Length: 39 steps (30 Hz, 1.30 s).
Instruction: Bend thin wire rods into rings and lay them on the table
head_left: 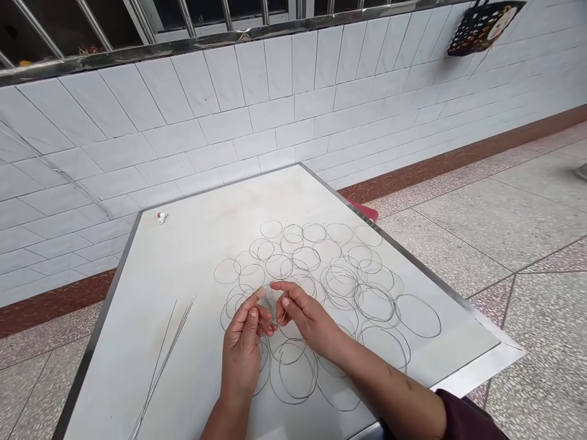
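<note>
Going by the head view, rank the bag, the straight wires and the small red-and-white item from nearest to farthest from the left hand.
1. Straight wires: left of the left hand.
2. Red-and-white item: far left of the table.
3. Bag: upper right, by the wall.

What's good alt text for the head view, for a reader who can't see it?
A person's left hand and right hand pinch what looks like thin wire above a white table, where many overlapping wire rings are spread. Several straight wires lie to the left; behind is a white tiled wall below a barred window.
</note>
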Each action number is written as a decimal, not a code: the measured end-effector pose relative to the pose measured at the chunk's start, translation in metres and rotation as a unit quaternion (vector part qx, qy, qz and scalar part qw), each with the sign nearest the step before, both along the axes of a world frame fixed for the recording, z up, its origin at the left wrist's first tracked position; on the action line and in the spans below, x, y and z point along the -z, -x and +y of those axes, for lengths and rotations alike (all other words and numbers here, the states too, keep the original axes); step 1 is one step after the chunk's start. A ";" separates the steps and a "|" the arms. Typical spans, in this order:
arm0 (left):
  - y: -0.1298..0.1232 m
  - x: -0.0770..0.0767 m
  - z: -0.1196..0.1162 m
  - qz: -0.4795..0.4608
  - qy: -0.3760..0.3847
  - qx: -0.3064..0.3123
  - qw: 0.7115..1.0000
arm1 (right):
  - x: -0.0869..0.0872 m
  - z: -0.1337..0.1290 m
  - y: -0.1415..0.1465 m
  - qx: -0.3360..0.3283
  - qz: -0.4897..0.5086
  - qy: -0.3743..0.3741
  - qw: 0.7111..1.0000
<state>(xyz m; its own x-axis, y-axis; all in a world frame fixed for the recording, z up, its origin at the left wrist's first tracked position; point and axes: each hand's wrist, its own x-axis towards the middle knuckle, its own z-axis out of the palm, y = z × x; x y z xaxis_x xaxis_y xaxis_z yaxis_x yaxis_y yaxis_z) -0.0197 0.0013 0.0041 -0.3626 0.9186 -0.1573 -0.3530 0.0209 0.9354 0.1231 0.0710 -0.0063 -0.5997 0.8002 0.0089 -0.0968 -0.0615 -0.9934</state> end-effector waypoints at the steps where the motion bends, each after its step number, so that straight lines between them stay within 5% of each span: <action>1: 0.000 -0.001 0.000 0.007 0.002 0.008 1.000 | 0.000 0.000 -0.001 -0.004 -0.020 -0.018 1.000; 9: -0.007 -0.008 -0.003 0.104 0.034 -0.005 0.994 | -0.004 0.004 -0.006 -0.036 -0.099 -0.071 0.992; 28: -0.001 0.001 -0.003 0.298 0.060 0.094 0.948 | 0.006 0.004 -0.005 -0.046 -0.191 -0.270 0.943; 35: -0.003 0.000 -0.002 0.296 0.060 0.106 0.948 | 0.012 0.005 -0.004 -0.067 -0.170 -0.256 0.949; 39: -0.001 0.004 -0.002 0.320 0.067 0.082 0.941 | 0.009 0.006 -0.004 -0.025 -0.170 -0.244 0.954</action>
